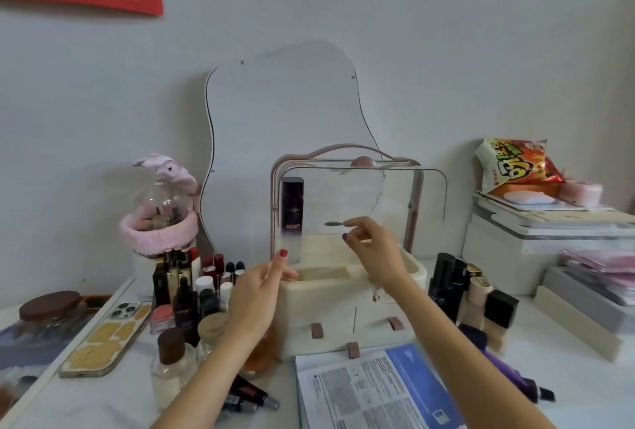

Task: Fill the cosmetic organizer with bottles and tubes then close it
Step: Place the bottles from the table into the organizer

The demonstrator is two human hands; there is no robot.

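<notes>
- Cosmetic organizer [343, 311], cream with a pink carry handle, stands at the middle of the white table [584, 391], in front of a wavy-edged mirror [275, 112]; its clear door [395, 195] is swung open.
- Far left, a glass jar [48, 315] with a brown lid sits beside a phone [106, 339] lying face down in a yellow-patterned case.
- Behind them, a clear dome [161, 208] wrapped in a pink headband [154, 236] holds small items I cannot make out.
- Left of the organizer, a crowd of bottles, lipsticks and jars [192, 294] stands upright; one dark bottle there carries a L'Oréal label, too small to read further.
- Left hand [257, 294] is loose, fingers relaxed, fingertips at the organizer's front left rim; whether they touch it I cannot tell.
- Inside the organizer, at the left, a tall purple bottle [292, 219] stands upright, marked L'ORÉAL.
- Right hand [374, 253] pinches the small metal knob [333, 223] on the clear door between thumb and forefinger.
- Just in front of the organizer lies a printed leaflet [378, 391]; its text is unreadable.
- Right of the organizer stand dark and beige bottles [470, 291].
- Far right, an orange snack bag [515, 164] rests on stacked white boxes [536, 232].
</notes>
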